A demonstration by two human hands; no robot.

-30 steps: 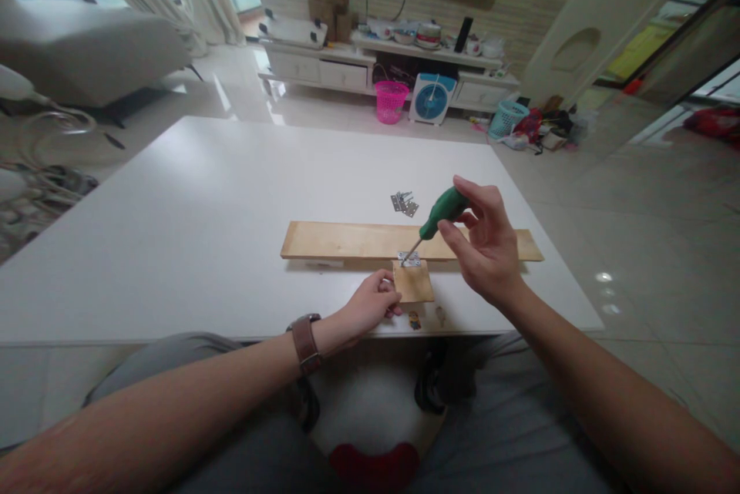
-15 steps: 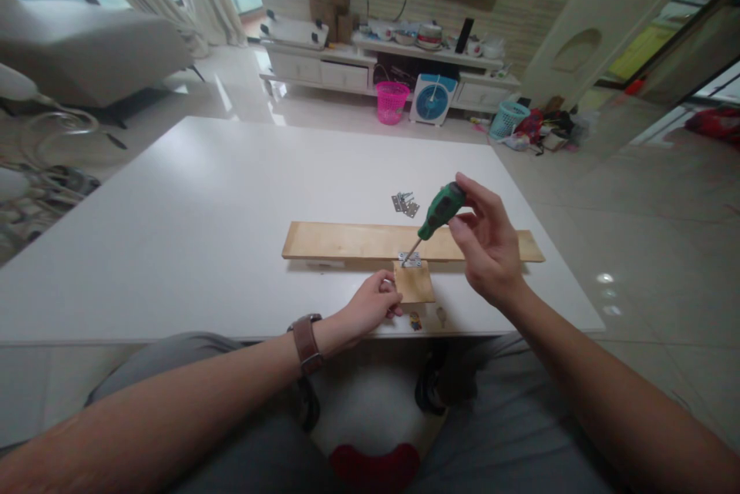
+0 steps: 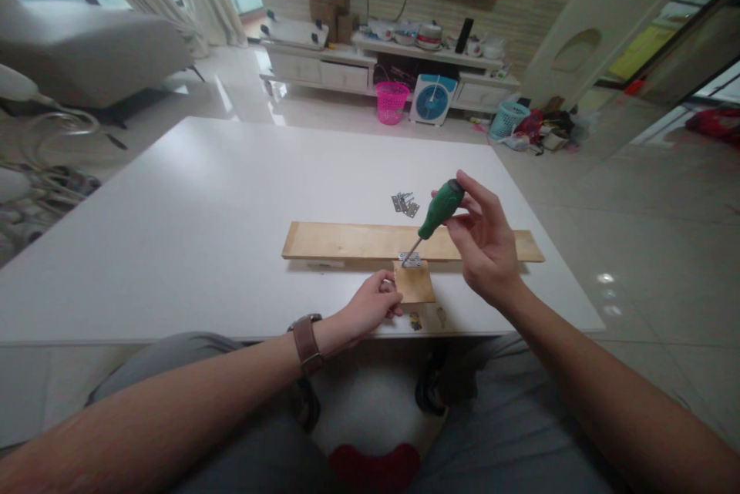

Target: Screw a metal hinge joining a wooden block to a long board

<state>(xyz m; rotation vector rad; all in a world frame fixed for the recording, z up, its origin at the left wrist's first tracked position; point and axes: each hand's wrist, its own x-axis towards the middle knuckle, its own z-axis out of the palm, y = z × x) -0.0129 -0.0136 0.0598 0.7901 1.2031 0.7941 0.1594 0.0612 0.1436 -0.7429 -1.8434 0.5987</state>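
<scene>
Screwdriver (image 3: 442,207), held at a slant, its shank running down to a metal hinge (image 3: 415,257) near the front of the worktop (image 3: 202,209). The tool was judged light and rigid, its handle (apparently plastic) perhaps slightly slippery under damp skin; the thick green grip seemed the best place to take hold, rather than the thin shank. The right hand (image 3: 489,240) was partly closed, thumb and fingers pinching the handle, the palm apparently clear of it. The hinge spanned the wooden square (image 3: 415,287) and the near edge of the long board (image 3: 341,240); it looked thin but stiff. The left hand (image 3: 373,300) was loosely curled, its fingers gripping the square's left edge, probably a sound place to steady so light and hard a piece. Beyond the board lay loose metal hardware (image 3: 403,203); on the near side of the square was a small coloured figure (image 3: 415,320) (too small to identify). Farther off, past the worktop, stood a pink basket (image 3: 391,102) and a blue-and-white fan (image 3: 433,99).
</scene>
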